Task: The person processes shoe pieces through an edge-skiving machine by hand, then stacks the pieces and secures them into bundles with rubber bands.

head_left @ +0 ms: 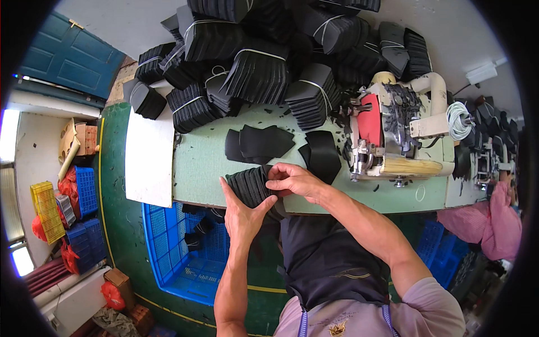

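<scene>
Below, blue crate (188, 282) holds black pieces (193, 241) | left hand (246, 216) grips black stack (249, 188) | right hand (296, 181) pinches its edge

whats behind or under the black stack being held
Behind the black stack, overlapping black pieces lie on the pale green tabletop; what is directly beneath the stack is hidden.

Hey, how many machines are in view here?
2: the nearer machine on the green bench, right of the right hand; the farther machine at the far right. More may be hidden.
</scene>
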### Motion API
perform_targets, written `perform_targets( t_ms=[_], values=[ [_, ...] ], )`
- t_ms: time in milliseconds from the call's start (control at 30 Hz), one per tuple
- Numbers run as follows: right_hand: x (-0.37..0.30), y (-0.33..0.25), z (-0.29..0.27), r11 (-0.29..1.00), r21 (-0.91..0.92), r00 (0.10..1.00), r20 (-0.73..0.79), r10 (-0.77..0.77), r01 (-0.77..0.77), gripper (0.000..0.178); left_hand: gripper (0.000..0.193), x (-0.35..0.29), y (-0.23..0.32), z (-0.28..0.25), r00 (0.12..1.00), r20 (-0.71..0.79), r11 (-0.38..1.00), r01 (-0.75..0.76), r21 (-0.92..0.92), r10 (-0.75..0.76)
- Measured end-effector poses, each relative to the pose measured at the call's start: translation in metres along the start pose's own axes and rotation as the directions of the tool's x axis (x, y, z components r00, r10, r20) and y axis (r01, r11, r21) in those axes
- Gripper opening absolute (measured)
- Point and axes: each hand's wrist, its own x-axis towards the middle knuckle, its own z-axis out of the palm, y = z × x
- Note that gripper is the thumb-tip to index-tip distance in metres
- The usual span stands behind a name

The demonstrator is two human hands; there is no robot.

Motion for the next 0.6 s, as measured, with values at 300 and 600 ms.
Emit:
perform_targets(
  t_ms=[300, 600],
  values=[
    [-0.028, 0.02, 0.011, 0.695, -0.649, 0.662, -0.377, -0.648, 0.31, 0.015, 0.11, 0.008, -0.014, 0.005, 0.993, -0.092, 0.964, 0.051, -0.261, -0.077],
    [-0.039, 0.009, -0.005, 0.702, -0.668, 0.79, -0.28, -0.546, 0.248, 0.052, 0.114, -0.002, 0.016, 0.018, 0.991, -0.125, 0.999, -0.04, 0.02, 0.043]
  ],
)
